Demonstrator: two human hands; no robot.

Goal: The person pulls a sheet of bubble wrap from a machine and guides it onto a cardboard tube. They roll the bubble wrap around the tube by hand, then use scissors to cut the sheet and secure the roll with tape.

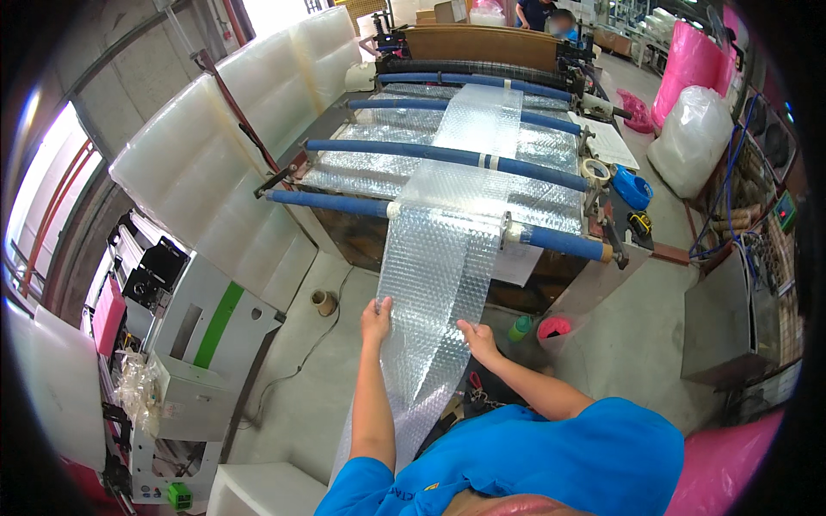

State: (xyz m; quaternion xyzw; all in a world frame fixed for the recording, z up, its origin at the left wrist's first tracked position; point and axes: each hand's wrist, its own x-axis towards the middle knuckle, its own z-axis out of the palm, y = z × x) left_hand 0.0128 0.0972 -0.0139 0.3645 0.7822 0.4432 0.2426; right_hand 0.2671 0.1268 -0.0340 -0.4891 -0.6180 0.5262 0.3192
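A long strip of clear bubble wrap point(434, 275) runs from the machine over several blue rollers point(335, 203), then hangs down toward me. My left hand point(376, 321) is closed on the strip's left edge, below the front roller. On the opposite edge, my right hand point(478, 338) pinches the film with the thumb on top. Between my hands the strip is slightly folded along its right side. Its lower end passes beside my left forearm and goes out of sight behind my body.
Wrapped white blocks point(215, 155) line the left side, near a grey machine with a green stripe point(218, 325). A tape roll point(594, 169), blue tape dispenser point(632, 187) and tape measure point(639, 224) lie right of the rollers. A cardboard core point(323, 302) and green bottle point(520, 328) stand on the floor.
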